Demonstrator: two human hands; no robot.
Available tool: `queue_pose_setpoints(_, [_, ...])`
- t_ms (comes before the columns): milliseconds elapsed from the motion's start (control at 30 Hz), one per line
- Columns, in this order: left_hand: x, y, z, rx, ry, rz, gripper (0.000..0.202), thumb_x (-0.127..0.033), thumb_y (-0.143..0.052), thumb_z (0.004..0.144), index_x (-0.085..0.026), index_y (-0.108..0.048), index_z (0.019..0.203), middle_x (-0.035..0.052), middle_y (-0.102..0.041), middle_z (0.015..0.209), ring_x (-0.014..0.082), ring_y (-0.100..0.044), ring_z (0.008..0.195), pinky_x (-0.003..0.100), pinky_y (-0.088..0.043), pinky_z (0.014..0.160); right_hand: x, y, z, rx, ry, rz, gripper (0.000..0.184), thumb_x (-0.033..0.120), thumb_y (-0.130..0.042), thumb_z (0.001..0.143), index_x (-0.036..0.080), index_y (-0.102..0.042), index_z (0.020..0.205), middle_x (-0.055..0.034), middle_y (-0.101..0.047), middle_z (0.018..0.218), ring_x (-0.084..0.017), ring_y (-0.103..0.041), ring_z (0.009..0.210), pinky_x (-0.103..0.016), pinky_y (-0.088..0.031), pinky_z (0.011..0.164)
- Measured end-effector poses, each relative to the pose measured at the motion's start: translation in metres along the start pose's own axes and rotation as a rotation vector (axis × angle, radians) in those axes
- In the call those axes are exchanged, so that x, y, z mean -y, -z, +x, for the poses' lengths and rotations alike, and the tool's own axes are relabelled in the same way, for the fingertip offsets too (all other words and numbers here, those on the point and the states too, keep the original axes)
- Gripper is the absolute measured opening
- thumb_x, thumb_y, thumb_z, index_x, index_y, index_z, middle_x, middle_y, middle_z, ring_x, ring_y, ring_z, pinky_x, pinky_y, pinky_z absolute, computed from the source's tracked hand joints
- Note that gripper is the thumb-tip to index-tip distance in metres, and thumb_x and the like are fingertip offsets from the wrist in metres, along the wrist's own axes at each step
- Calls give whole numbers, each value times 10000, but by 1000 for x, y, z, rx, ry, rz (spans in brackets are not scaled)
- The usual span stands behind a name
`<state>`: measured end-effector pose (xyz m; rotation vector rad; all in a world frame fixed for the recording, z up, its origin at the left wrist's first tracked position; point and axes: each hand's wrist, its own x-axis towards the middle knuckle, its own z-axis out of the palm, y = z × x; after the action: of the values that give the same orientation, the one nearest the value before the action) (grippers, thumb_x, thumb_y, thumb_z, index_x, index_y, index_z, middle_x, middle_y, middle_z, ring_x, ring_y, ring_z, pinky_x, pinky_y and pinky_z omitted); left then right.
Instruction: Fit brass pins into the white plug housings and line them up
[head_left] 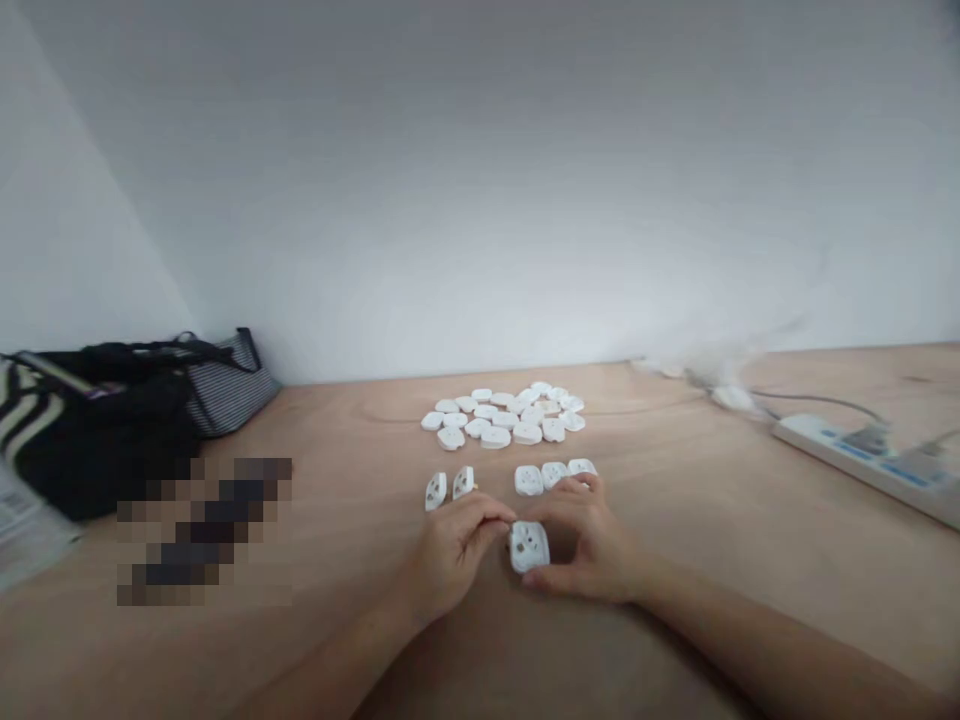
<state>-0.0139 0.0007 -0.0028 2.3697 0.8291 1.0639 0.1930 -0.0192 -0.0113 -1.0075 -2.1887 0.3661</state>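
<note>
Both hands meet over a small white plug-like plastic part [529,546] on the wooden table [712,560]. My right hand [589,545] curls around the part from the right, gripping it. My left hand [452,553] pinches at its left edge with thumb and fingertips closed. Just beyond the hands, two white parts [448,487] stand on edge at the left and a row of three [553,475] lies at the right. Farther back is a pile of several white parts [504,415].
A black and striped bag [127,410] sits at the left by the wall. A white power strip [870,455] with cables lies at the right. A blurred patch covers something at the left front. The wall stands close behind the table.
</note>
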Motion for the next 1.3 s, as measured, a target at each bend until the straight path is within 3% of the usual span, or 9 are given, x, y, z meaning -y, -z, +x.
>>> queue_pose_setpoints(167, [-3,-3,0,-34,37,-48,113,-153,-544,851,-174,-652,874,26,-678,812,150,-633,760,241,-490,709,5,-2,0,-18,-5,23,429,468,-733,602,256,-622,958,0,-669,849,-226,-542,861,-415,-254,878])
queue_pose_setpoints(733, [-3,-1,1,46,-112,57,164,-147,-522,865,-173,-684,880,46,-679,816,143,-634,730,225,-497,668,3,-3,-1,-54,0,36,415,402,-752,591,269,-618,961,16,-670,858,-221,-542,873,-418,-230,899])
queue_pose_setpoints(933, [-4,-4,0,-21,-21,50,88,-149,-581,832,-172,-639,893,20,-677,791,140,-633,727,230,-499,680,4,-4,-1,-55,10,50,443,393,-757,592,282,-606,993,18,-665,878,-220,-549,875,-429,-221,910])
queue_pose_setpoints(1100, [-5,-3,2,7,-140,70,114,-189,-577,848,-189,-690,855,44,-684,822,160,-623,772,276,-489,735,4,-6,-2,-92,12,37,482,393,-767,574,256,-591,1001,2,-652,856,-220,-559,852,-427,-243,894])
queue_pose_setpoints(1200, [-4,1,1,16,-154,107,188,-275,-601,833,-206,-674,992,73,-660,958,195,-606,887,319,-482,807,3,-6,-2,-126,28,31,515,393,-773,575,243,-566,1023,-8,-647,859,-219,-563,844,-417,-266,872])
queue_pose_setpoints(1300, [-2,7,-2,51,-113,112,581,-442,-719,692,-216,-552,1201,96,-613,1113,248,-559,1023,368,-455,893,-3,-4,-3,-155,50,14,587,402,-796,556,234,-534,1054,-16,-644,877,-219,-569,852,-413,-271,874])
